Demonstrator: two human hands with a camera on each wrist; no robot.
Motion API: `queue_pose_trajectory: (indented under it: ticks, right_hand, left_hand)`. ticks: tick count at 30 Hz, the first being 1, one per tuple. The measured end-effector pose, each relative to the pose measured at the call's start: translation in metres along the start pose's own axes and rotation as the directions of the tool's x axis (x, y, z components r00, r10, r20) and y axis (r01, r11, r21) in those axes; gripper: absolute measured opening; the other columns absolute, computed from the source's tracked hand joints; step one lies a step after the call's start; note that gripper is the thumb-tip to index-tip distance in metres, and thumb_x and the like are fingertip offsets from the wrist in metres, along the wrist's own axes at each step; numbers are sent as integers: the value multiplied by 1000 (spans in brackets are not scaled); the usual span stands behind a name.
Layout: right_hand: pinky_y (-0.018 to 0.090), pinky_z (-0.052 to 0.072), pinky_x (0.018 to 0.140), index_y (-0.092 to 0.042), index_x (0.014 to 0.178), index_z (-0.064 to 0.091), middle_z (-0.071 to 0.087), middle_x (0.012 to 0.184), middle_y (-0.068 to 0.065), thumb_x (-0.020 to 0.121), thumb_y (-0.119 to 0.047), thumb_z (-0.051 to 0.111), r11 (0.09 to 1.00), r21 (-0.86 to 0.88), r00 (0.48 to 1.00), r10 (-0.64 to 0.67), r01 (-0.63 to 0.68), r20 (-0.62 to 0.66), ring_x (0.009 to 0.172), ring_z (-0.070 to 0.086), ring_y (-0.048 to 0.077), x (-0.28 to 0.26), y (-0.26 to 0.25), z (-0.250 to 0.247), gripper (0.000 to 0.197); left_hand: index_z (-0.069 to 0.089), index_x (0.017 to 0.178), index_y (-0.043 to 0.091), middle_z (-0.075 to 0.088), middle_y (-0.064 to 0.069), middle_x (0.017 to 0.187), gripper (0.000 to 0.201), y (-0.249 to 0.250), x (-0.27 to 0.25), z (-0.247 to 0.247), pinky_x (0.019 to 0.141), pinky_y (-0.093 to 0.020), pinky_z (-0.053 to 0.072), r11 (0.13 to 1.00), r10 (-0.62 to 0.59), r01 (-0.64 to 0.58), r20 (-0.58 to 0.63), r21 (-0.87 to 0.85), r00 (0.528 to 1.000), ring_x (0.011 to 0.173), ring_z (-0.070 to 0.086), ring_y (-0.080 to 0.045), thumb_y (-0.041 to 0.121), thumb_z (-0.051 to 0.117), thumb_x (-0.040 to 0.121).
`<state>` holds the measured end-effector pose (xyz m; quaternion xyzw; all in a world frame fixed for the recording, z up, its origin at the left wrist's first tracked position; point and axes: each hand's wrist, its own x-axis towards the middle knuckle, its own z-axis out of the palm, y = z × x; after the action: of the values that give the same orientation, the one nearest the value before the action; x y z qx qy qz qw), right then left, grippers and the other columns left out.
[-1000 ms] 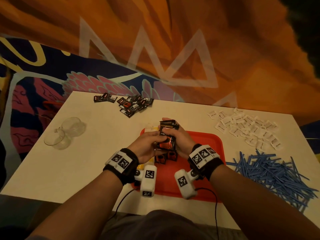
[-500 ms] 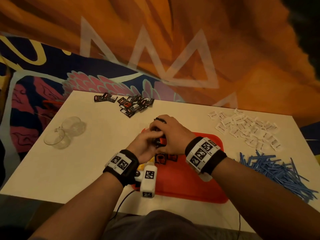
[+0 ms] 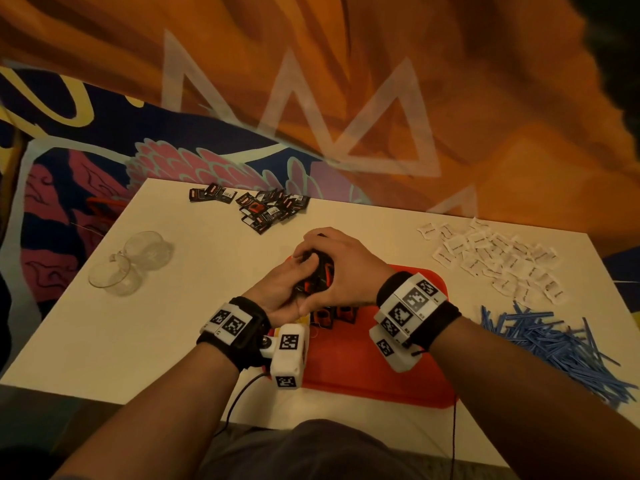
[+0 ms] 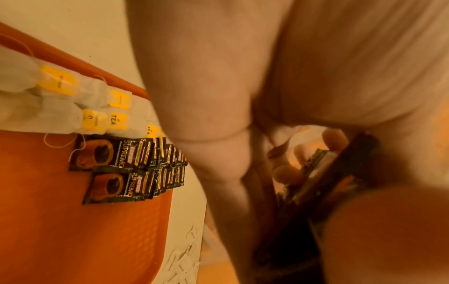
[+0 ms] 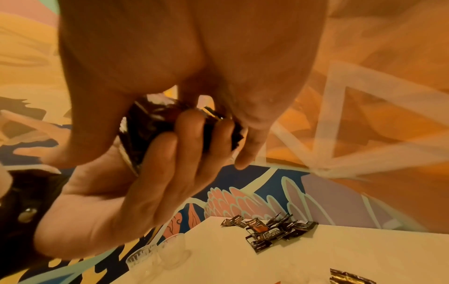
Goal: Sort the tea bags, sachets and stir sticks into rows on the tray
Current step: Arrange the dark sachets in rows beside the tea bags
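Both hands meet over the far left part of the red tray [image 3: 363, 368]. My left hand [image 3: 277, 289] cradles a stack of black coffee sachets [image 3: 322, 275] from below, its fingers [image 5: 184, 134] curled round the stack [image 5: 150, 123]. My right hand [image 3: 341, 268] covers and grips the same stack [image 4: 323, 169] from above. On the tray [image 4: 73, 221] lie two rows of black sachets [image 4: 126, 165] and, beside them, tea bags with yellow tags [image 4: 97, 107].
A loose heap of black sachets [image 3: 266, 206] lies at the table's far edge. White sachets [image 3: 491, 258] are scattered far right, with a pile of blue stir sticks [image 3: 554, 344] at the right edge. Two clear glass cups [image 3: 128, 265] stand at the left.
My right hand has turned over from palm-up beside the stack to palm-down on top of it. The stack, fanned and visible a second ago, is now almost hidden between both hands.
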<state>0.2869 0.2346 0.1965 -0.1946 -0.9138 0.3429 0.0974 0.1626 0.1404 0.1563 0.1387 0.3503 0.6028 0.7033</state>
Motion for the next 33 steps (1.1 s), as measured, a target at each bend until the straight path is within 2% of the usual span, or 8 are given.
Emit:
queue_pose_trajectory:
  ticks: [4,7,13,16,18,21,25,33]
  right_hand:
    - [35,49,91,-32,117,57,54,108,-8,59,-49,85,997,-45,998,58,-59,-23,100,51,10,-2,0,2,66]
    - [37,47,96,-41,139,32,55,118,-5,58,-52,85,994,-57,994,91,-88,52,110,51,14,-4,-2,4,97]
    - [38,28,115,-42,151,0,28,156,-1,51,-59,88,982,-103,978,168,-156,124,141,26,17,-8,3,5,135]
    - [36,25,117,-36,153,8,19,159,-4,57,-55,87,970,97,975,218,-222,47,144,22,13,-10,10,6,126]
    - [37,36,112,-32,151,21,33,152,-2,64,-50,85,886,322,930,365,-333,-44,136,37,14,-10,21,8,110]
    - [38,54,93,-21,129,53,63,120,-2,75,-44,80,698,534,822,569,-477,-10,106,63,15,-13,36,12,64]
    - [23,55,59,-9,90,65,69,84,6,81,-14,78,537,737,796,606,-411,2,73,66,11,-16,37,20,15]
    - [26,51,66,-25,75,67,67,67,-4,78,-5,78,709,589,843,531,-388,-85,62,63,6,-20,43,31,23]
  left_hand:
    - [61,116,6,70,-16,106,71,-2,3,3,72,-35,62,999,-41,40,-96,-18,995,93,73,-24,44,86,62]
    - [61,117,5,69,-16,108,50,-3,4,8,83,-35,59,996,-81,77,-130,-35,988,97,70,-24,40,60,81]
    - [65,107,3,69,-16,94,31,5,7,5,79,-40,57,988,-149,154,-114,31,982,86,69,-26,12,70,79]
    - [62,108,2,71,-14,85,20,8,9,6,65,-32,59,984,-90,115,-180,136,980,74,71,-22,3,54,90]
    - [63,115,1,72,-18,97,24,9,11,6,75,-37,60,980,-11,58,-240,190,971,83,71,-25,3,52,94]
    - [62,123,-2,68,-25,115,32,9,17,2,89,-45,55,966,87,-1,-322,259,943,97,69,-33,1,60,91]
    - [66,116,-3,69,-26,113,31,3,24,-2,96,-53,53,932,189,-32,-410,360,892,107,67,-41,-6,67,85]
    - [70,101,5,72,-16,93,13,0,31,-2,74,-41,60,974,165,-72,-462,213,871,84,72,-29,6,70,88]
